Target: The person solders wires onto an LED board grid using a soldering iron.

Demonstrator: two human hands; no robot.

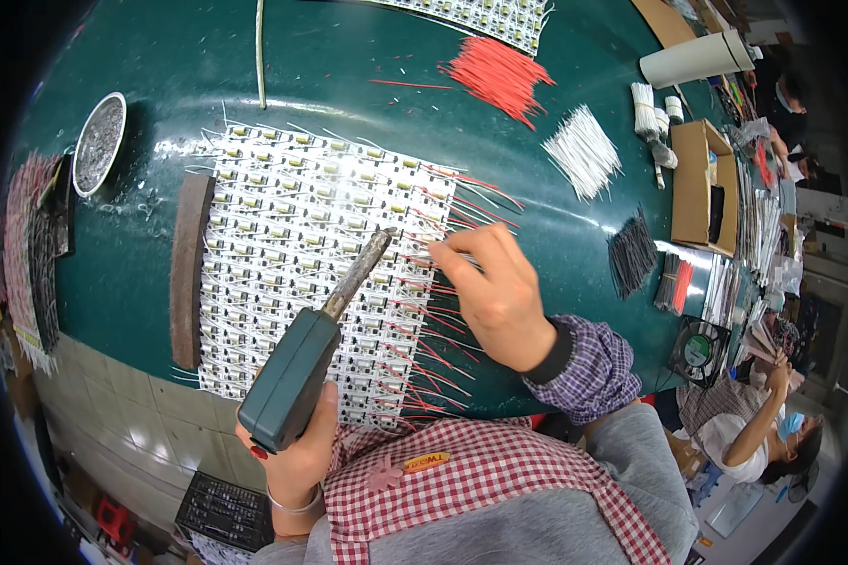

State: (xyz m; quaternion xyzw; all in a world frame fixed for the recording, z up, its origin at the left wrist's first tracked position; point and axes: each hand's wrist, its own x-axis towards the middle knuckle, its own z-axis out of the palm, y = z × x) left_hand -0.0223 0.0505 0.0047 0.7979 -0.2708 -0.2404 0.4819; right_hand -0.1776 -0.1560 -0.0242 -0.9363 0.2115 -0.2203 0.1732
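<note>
A white panel of small circuit boards (287,202) lies on the green table, with rows of thin wires across it. My left hand (303,466) is wrapped round the handle of a dark green soldering gun (295,372). Its metal barrel (358,273) slants up over the panel, and the tip is near the right-hand columns. My right hand (501,299) is closed in a pinch on a thin wire at the panel's right edge, just right of the tip. Red and white wires (443,367) stick out along that edge, below my right hand.
A brown bar (190,273) lies along the panel's left edge. Farther left stands a bowl (100,143). Piles of red wires (499,77), white wires (582,151) and black wires (632,252) lie to the right, near a cardboard box (693,184) and a small fan (698,349). A co-worker (749,424) sits at right.
</note>
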